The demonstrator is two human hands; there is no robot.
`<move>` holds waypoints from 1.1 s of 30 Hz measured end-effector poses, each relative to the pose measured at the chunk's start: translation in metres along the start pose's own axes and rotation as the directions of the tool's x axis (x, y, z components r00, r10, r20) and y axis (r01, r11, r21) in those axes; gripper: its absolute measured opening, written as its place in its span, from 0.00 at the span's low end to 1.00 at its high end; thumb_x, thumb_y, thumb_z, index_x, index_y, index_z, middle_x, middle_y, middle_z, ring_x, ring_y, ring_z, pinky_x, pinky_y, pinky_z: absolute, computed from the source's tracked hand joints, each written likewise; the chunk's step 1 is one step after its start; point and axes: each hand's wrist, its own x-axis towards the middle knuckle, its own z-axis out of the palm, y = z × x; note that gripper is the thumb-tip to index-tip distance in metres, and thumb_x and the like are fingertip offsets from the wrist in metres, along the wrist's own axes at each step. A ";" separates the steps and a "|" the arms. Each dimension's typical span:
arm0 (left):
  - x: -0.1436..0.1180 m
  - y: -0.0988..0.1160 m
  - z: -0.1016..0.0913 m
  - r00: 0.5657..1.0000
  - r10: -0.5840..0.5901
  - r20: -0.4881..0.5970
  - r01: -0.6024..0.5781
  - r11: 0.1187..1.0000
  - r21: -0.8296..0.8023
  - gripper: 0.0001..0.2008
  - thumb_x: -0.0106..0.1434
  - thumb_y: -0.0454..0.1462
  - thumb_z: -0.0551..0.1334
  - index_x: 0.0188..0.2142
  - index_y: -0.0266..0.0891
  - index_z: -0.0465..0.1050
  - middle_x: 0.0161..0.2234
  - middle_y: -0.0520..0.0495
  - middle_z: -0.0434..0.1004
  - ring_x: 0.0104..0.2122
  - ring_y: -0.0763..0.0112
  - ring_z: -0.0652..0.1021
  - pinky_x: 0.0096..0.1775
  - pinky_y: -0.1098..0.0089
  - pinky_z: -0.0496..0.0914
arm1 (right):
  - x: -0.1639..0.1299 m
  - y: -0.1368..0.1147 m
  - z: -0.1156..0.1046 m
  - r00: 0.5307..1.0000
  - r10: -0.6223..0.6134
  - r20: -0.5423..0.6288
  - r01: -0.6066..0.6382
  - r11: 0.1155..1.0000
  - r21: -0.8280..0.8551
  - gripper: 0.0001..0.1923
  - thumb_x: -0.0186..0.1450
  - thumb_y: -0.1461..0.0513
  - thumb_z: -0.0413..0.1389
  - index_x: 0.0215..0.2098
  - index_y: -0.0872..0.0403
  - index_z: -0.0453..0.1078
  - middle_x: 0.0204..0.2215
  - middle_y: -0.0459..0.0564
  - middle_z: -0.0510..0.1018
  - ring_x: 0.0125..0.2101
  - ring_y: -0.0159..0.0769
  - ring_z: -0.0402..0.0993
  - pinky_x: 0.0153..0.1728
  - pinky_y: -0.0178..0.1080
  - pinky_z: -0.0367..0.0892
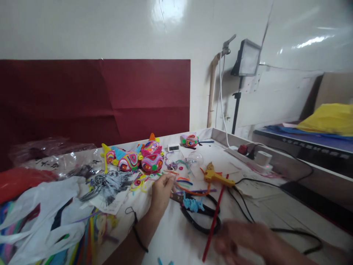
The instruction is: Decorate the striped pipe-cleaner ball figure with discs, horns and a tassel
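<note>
My left hand [162, 189] rests over the middle of the table, thumb and fingers pinched together; whatever is between them is hidden. Just right of it lie scissors [193, 222] with black handles, their blades partly behind my fingers. A bunched light-blue fuzzy strip [193, 204] sits on the scissors. Across the handles slants a thin red stick [213, 224]. Smeared by motion, my right hand [242, 239] is at the lower right, close to the red stick. Beyond the scissors, a yellow glue gun [217, 177] lies among short coloured strips [184, 181].
Several colourful animal-like figures [152, 162] stand along the back, with another figure [191, 140] farther right. White plastic bags [52, 195] and coloured strips fill the left. Black cables [259, 180] run right to a power strip [261, 167]. A raised rim [275, 154] edges the table.
</note>
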 end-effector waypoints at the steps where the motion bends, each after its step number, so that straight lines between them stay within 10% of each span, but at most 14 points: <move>1: -0.001 0.000 0.001 1.000 -0.003 0.009 0.003 1.000 0.004 0.11 0.50 0.43 0.64 0.28 0.37 0.76 0.22 0.48 0.77 0.17 0.73 0.70 0.16 0.75 0.60 | 0.021 0.003 -0.004 1.000 -0.003 0.002 0.003 1.000 -0.013 0.09 0.68 0.58 0.57 0.45 0.37 0.74 0.39 0.46 0.80 0.39 0.41 0.78 0.34 0.40 0.74; 8: -0.006 -0.009 0.003 0.999 0.000 0.033 -0.002 0.999 0.047 0.08 0.48 0.39 0.63 0.25 0.37 0.76 0.20 0.48 0.77 0.18 0.73 0.71 0.18 0.75 0.61 | 0.175 0.082 -0.021 0.898 0.344 -0.274 -0.430 0.814 -0.389 0.30 0.63 0.64 0.63 0.62 0.57 0.63 0.61 0.64 0.65 0.59 0.56 0.62 0.58 0.57 0.59; 15: -0.005 -0.015 0.001 1.000 0.015 0.015 -0.016 0.999 0.037 0.09 0.54 0.43 0.60 0.25 0.40 0.70 0.18 0.52 0.72 0.16 0.73 0.71 0.17 0.75 0.60 | 0.203 0.136 -0.015 0.849 0.439 -0.294 -0.494 0.857 -0.148 0.16 0.70 0.57 0.58 0.53 0.55 0.69 0.52 0.53 0.73 0.48 0.44 0.73 0.48 0.51 0.71; 24: 0.000 -0.001 -0.004 0.996 0.002 -0.084 -0.007 0.998 -0.062 0.11 0.54 0.42 0.56 0.19 0.42 0.62 0.13 0.56 0.63 0.13 0.76 0.66 0.16 0.76 0.57 | 0.191 0.068 0.015 0.939 0.172 -0.299 -0.056 0.932 0.359 0.41 0.47 0.58 0.71 0.56 0.49 0.64 0.49 0.52 0.74 0.45 0.45 0.74 0.44 0.46 0.71; 33: 0.002 0.042 -0.012 0.988 0.066 -0.137 -0.081 0.991 -0.110 0.17 0.49 0.48 0.67 0.28 0.36 0.74 0.18 0.52 0.72 0.17 0.75 0.70 0.18 0.75 0.62 | 0.159 0.021 0.033 0.919 0.225 -0.323 0.168 0.518 0.839 0.39 0.41 0.63 0.73 0.48 0.45 0.63 0.46 0.46 0.74 0.48 0.43 0.72 0.51 0.47 0.67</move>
